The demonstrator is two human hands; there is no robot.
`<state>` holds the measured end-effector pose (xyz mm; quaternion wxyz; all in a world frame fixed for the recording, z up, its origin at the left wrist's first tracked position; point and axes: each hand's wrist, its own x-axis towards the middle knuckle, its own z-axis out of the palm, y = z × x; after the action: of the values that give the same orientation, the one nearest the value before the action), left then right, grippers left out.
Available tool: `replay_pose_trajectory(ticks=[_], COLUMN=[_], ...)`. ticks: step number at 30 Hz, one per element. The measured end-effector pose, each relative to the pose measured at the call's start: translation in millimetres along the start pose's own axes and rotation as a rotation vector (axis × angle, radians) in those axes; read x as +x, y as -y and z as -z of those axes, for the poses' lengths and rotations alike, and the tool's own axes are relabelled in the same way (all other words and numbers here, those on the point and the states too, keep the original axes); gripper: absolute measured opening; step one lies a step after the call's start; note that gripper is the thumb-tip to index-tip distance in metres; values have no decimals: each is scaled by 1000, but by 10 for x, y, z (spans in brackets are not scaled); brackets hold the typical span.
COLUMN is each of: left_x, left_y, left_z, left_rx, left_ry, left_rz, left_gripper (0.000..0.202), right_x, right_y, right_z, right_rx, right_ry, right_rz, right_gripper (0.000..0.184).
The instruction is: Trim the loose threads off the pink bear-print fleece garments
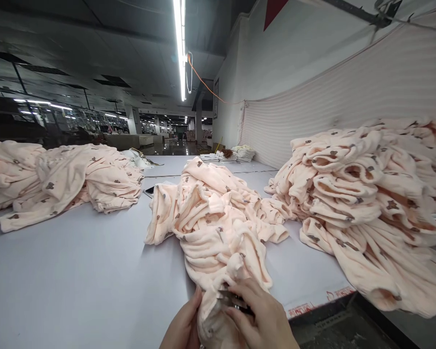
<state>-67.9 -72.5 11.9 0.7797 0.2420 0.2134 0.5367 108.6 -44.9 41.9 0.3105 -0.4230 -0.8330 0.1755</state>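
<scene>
A pale pink plush garment (218,242) with small brown prints lies bunched in front of me, its near end drawn toward the table's front edge. My left hand (185,320) grips that near end from the left side, fingers closed on the fabric and partly hidden by it. In my right hand (259,310) is a pair of dark metal thread snips (234,301), held between thumb and fingers. The blades point left and lie against the cloth, their tips partly hidden in its folds.
More pink plush garments are heaped at the left (105,179) and piled high at the right (349,179). A dark phone-like object (149,191) lies behind the middle garment. Folded white cloths (244,153) sit at the back of the pale table (76,281). A dark-edged recess (334,325) is at lower right.
</scene>
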Motion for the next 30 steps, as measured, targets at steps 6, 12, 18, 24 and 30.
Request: replay_pose_trajectory(ticks=[6,12,18,24,30], left_x=[-4,-42,-21,0,23], left_y=[-26,-49,-8,47,37], left_z=[-56,-92,-101,-159,-145], left_rx=[-15,-64,-219,-279,-238], left_ry=[37,-12,0,-91,-121], left_rz=[-49,-89,3,32,62], left_gripper=[39,41,39,41,44], right_x=[12,41,-82,-100,-84], right_y=[5,10,66,94,-76], right_z=[-22,19,51,-87,16], right_rx=[-111,-105,4,136,309], right_ry=[-9,-26,77,44,-6], right_rz=[34,-17,24,5,-127], right_gripper=[16,16,22,15,13])
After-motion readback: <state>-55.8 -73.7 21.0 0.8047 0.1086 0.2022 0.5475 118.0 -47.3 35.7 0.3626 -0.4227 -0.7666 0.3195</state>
